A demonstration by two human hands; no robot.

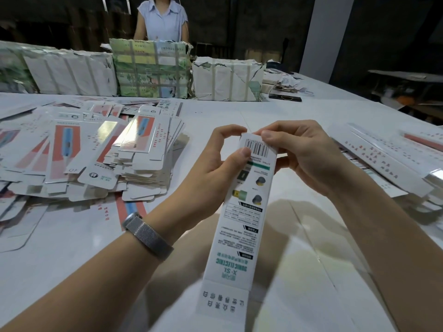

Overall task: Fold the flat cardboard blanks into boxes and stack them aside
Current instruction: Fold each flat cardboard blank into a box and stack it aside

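A long narrow white printed box (239,226) is held above the table, its barcode end far from me and an open flap at the near end. My left hand (223,161) grips the far end from the left, thumb on the barcode. My right hand (299,154) pinches the top of that same end from the right. A loose heap of flat cardboard blanks (91,154) lies on the table at the left. Folded boxes (388,161) lie stacked at the right edge.
Taped paper-wrapped bundles (151,68) line the far side of the white table (311,111). A person in a light shirt (163,17) stands behind them. Paper scraps and a dark flat item (285,97) lie at the far right.
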